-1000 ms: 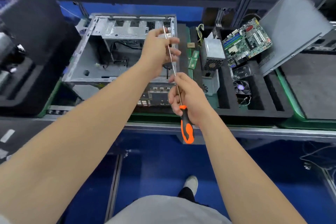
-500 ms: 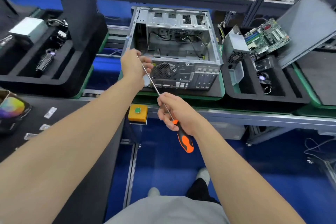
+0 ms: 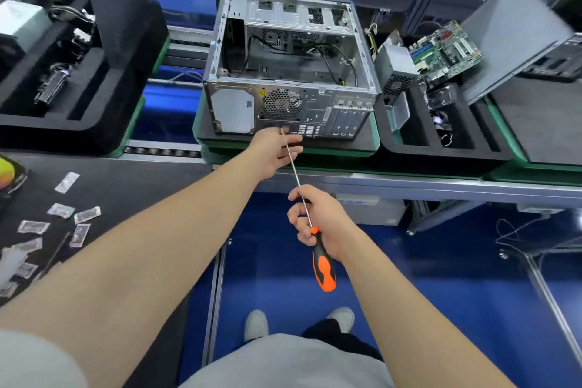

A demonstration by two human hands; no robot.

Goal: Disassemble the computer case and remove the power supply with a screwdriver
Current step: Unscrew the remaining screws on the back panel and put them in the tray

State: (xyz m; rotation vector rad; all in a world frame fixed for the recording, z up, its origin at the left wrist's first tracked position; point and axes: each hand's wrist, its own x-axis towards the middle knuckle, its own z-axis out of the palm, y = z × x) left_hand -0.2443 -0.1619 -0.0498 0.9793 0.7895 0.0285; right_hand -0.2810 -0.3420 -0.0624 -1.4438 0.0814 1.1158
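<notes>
An open grey computer case [image 3: 289,69] lies on a black foam tray [image 3: 362,145], rear panel facing me, cables showing inside. A grey power supply box [image 3: 395,68] stands in the foam tray to its right. My right hand [image 3: 318,217] grips a long screwdriver [image 3: 322,264] where the steel shaft meets the orange and black handle. My left hand [image 3: 274,151] pinches the shaft near its tip, just in front of the case's lower rear panel. The tip itself is hidden by my fingers.
A green motherboard [image 3: 447,50], a fan [image 3: 439,118] and a leaning grey side panel [image 3: 516,38] fill the right tray. Another foam tray [image 3: 63,79] with parts sits at the left. Small plastic packets [image 3: 61,220] lie on the dark bench [image 3: 126,179].
The view has shifted, bringing the case to the centre. Both hands with the screwdriver have come over to the case's rear panel from its left side; both grips are unchanged.
</notes>
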